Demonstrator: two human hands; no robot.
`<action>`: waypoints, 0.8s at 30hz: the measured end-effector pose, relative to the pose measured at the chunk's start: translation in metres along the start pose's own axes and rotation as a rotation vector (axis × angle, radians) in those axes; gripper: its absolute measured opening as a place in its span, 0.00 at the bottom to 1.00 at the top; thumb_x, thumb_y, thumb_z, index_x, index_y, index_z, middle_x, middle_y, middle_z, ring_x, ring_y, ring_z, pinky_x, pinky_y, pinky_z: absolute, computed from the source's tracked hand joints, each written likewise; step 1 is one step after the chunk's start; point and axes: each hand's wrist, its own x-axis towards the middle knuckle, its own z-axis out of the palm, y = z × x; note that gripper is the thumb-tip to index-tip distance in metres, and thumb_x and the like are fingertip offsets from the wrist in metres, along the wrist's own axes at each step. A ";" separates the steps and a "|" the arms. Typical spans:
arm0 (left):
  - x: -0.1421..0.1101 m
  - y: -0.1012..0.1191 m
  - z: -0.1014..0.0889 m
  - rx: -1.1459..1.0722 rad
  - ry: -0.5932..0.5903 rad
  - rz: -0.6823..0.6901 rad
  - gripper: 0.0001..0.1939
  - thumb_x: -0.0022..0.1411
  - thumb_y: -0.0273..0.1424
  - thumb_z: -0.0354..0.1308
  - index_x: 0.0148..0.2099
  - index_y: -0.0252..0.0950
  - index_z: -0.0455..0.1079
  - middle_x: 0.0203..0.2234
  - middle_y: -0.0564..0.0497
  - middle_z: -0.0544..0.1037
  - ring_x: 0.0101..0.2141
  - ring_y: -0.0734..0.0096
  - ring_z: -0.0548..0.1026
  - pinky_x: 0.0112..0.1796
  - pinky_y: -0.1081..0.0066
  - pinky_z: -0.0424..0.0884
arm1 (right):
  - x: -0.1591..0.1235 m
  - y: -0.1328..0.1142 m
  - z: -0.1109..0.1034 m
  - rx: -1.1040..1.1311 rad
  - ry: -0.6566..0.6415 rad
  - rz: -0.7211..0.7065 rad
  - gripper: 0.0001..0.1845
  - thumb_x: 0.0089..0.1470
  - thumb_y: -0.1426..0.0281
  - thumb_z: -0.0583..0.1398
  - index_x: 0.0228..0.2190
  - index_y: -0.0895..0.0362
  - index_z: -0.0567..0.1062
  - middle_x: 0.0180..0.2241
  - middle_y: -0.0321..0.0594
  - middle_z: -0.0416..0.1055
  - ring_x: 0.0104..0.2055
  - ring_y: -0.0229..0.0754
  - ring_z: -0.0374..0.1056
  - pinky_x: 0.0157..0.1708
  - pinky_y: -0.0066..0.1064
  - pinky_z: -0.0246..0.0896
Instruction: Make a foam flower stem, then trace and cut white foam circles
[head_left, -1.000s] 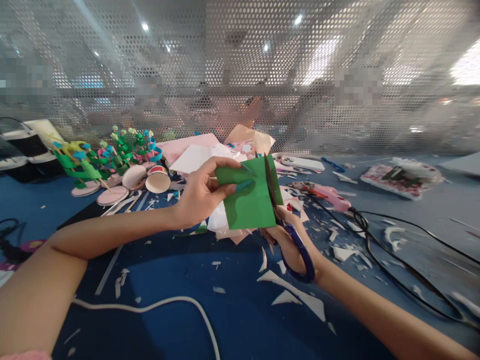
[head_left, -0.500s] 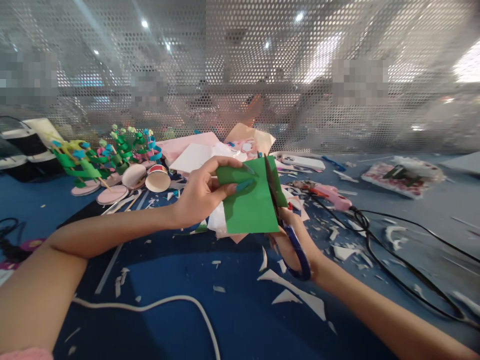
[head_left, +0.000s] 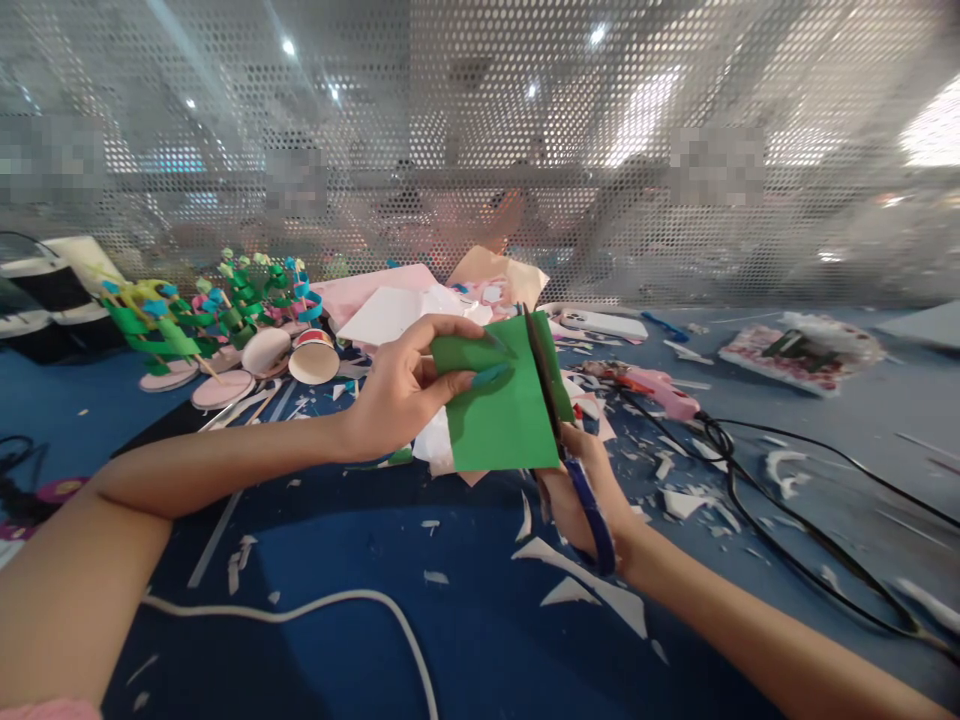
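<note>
Green paper point(head_left: 499, 425) is up over the middle of the desk point(head_left: 292, 665), off the surface, its broad face to the cam. Nearest: white cable point(head_left: 300, 609) on the desk, then larger white scraps point(head_left: 615, 600) below the R hand point(head_left: 592, 470). That hand is curled round the handles of the scissors point(head_left: 596, 530), blades angled up along the R side of the paper, tips past its far edge; blade gap too dark to measure. L hand point(head_left: 386, 395) is mostly closed, thumb & fingers pinching the paper's L part. Progress, approx.: a narrow strip shows R of the blades, so the cut looks to be along that side; can't tell if the strip is fully off. Broad part L of the blades looks whole, no cut seen there. Mid-dist.: pink glue gun point(head_left: 667, 395) w/ black cord point(head_left: 757, 525) on the R, paper cup point(head_left: 315, 357) on its side on the L, curled-paper plants point(head_left: 169, 335) just beyond, on round bases, apparently finished or close to it. Farther: white phone point(head_left: 604, 323), pink sheet point(head_left: 375, 291), then perf. metal screen point(head_left: 480, 110) at the back.
</note>
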 end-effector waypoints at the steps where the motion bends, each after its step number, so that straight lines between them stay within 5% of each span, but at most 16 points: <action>1: 0.000 0.000 0.000 0.001 -0.002 0.001 0.16 0.51 0.28 0.62 0.43 0.34 0.64 0.35 0.50 0.74 0.29 0.78 0.73 0.28 0.78 0.72 | 0.000 -0.001 0.000 0.008 -0.013 -0.009 0.11 0.47 0.62 0.58 0.23 0.57 0.72 0.22 0.38 0.69 0.29 0.44 0.66 0.30 0.31 0.62; 4: 0.000 -0.001 0.000 -0.008 -0.007 -0.002 0.15 0.51 0.27 0.62 0.42 0.34 0.64 0.35 0.50 0.73 0.29 0.78 0.73 0.29 0.78 0.72 | 0.001 -0.005 0.001 0.010 -0.011 -0.010 0.12 0.47 0.62 0.58 0.24 0.58 0.74 0.26 0.39 0.71 0.30 0.43 0.66 0.31 0.31 0.62; 13: 0.008 -0.004 -0.001 0.026 0.037 -0.044 0.14 0.52 0.23 0.59 0.42 0.35 0.64 0.33 0.52 0.74 0.29 0.77 0.74 0.28 0.79 0.72 | 0.008 -0.010 -0.002 -0.134 0.037 0.052 0.19 0.47 0.58 0.56 0.14 0.57 0.64 0.15 0.36 0.63 0.20 0.37 0.60 0.20 0.26 0.54; 20: 0.044 -0.047 -0.036 0.378 0.226 -0.048 0.16 0.58 0.26 0.53 0.49 0.36 0.59 0.45 0.45 0.70 0.41 0.65 0.74 0.41 0.62 0.73 | 0.028 -0.004 -0.024 -0.355 0.126 0.258 0.23 0.47 0.53 0.55 0.11 0.54 0.59 0.08 0.34 0.57 0.12 0.36 0.57 0.16 0.27 0.52; 24: 0.045 -0.067 -0.045 0.859 0.143 0.045 0.27 0.52 0.31 0.61 0.54 0.36 0.59 0.60 0.38 0.52 0.62 0.45 0.44 0.58 0.43 0.46 | 0.037 0.008 -0.032 -0.420 0.126 0.316 0.22 0.44 0.51 0.57 0.13 0.54 0.63 0.08 0.34 0.58 0.12 0.38 0.57 0.15 0.29 0.51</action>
